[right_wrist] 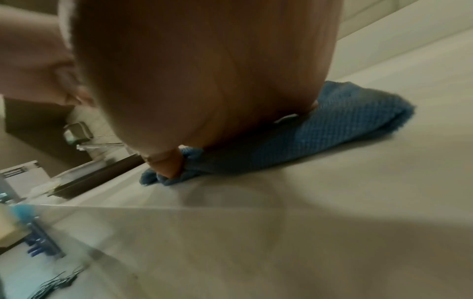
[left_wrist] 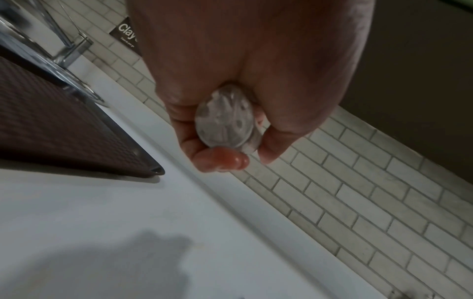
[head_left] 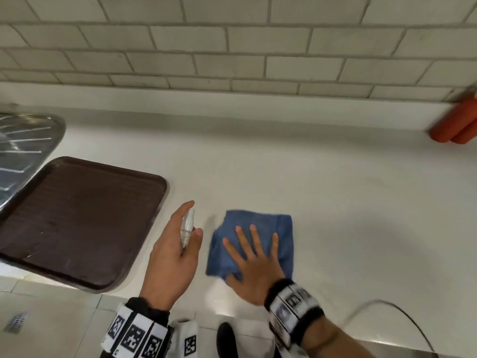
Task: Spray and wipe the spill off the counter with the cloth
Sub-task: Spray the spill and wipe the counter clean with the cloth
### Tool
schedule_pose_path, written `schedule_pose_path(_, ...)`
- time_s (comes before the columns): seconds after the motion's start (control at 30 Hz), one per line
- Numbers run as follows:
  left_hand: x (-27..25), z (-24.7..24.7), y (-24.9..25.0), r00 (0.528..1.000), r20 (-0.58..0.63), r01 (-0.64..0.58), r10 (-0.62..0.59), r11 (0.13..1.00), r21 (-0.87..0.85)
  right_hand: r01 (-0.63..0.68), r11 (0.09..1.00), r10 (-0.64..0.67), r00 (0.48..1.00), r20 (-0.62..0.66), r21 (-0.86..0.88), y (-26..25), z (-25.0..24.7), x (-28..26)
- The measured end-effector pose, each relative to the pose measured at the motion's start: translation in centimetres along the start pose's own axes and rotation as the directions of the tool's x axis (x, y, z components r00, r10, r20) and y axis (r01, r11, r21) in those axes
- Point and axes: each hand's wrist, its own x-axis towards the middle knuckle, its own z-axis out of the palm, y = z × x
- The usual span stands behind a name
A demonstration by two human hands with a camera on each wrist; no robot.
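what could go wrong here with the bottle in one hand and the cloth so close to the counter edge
The left hand grips the small clear spray bottle with a fingertip over its top; a squeeze might mist the brown tray instead of the counter.

The right hand presses flat on the folded blue cloth near the counter's front edge, so a pull toward the body could drag it off. No spill is clearly visible, so patches may get missed.

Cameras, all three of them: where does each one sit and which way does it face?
Head: worn on the head, looking down at the counter; shows the left hand gripping a spray bottle and the right hand flat on the blue cloth.
Left wrist: looks along the palm at the bottle's base, toward the tiled wall.
Right wrist: looks low along the palm at the cloth.
Shared: the brown tray appears in all three views.
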Motion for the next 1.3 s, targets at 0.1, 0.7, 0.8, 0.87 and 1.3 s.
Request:
schedule_pose_path(0.1,0.1,-1.5,-1.5,1.0,0.018,0.012,-0.012,1.0,-0.008,-0.014,0.999,0.012,0.999,-0.048,-0.038,1.0,1.8,-5.5)
schedule_pose_path(0.7,0.1,-4.6,-5.5,0.994,0.105,-0.022,0.024,1.0,-0.016,0.026,1.0,-0.026,0.999,-0.04,0.009,-8.8,1.4,2.8)
schedule_pose_path(0.8,0.4,-2.9,-4.4,0.988,0.134,-0.071,0.072,0.997,-0.011,0.014,1.0,-0.013,0.997,-0.082,0.01,-6.7,2.8,-2.3)
schedule_pose_path(0.87,0.4,-1.4,-3.4,0.982,0.169,-0.081,0.081,0.997,-0.007,-0.039,0.999,0.042,0.995,-0.09,0.033,-3.7,2.9,-4.8)
schedule_pose_path(1.3,-1.7,7.2,5.9,0.951,0.288,-0.113,0.114,0.993,-0.02,-0.661,0.728,0.68,0.73,-0.071,0.184,14.7,2.8,-17.7)
